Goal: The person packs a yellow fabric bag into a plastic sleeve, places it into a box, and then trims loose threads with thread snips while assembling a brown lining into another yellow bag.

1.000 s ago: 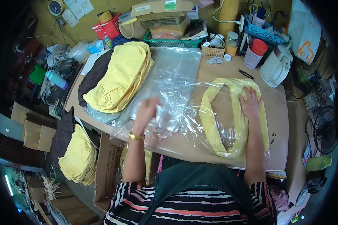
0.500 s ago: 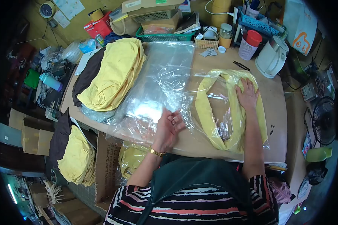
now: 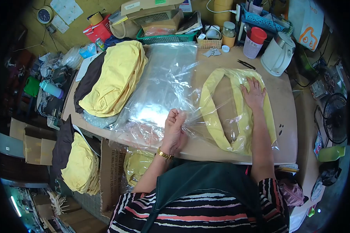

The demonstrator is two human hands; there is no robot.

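Note:
A yellow fabric piece (image 3: 243,134), folded into a loop, lies inside a clear plastic bag (image 3: 226,105) on the right of the table. My right hand (image 3: 254,93) rests flat on it, fingers spread, near its upper right. My left hand (image 3: 175,126) is closed on the loose left end of the bag, pulling the film into taut creases toward itself. A stack of flat clear plastic bags (image 3: 159,81) lies under and beyond my left hand. Farther left is a pile of yellow fabric pieces (image 3: 114,79) with a dark brown one (image 3: 90,79) along its side.
Black thread snips (image 3: 246,64), a white kettle (image 3: 278,54) and a red-lidded cup (image 3: 256,42) stand or lie at the back right. A green basket (image 3: 167,38) holds boxes at the back. More yellow pieces (image 3: 80,165) are stacked below the table's left edge, beside a cardboard box (image 3: 112,174).
My left hand has gone from loosely open to closed on the bag's end, and the film is now stretched tauter and flatter. My right hand stays on the fabric.

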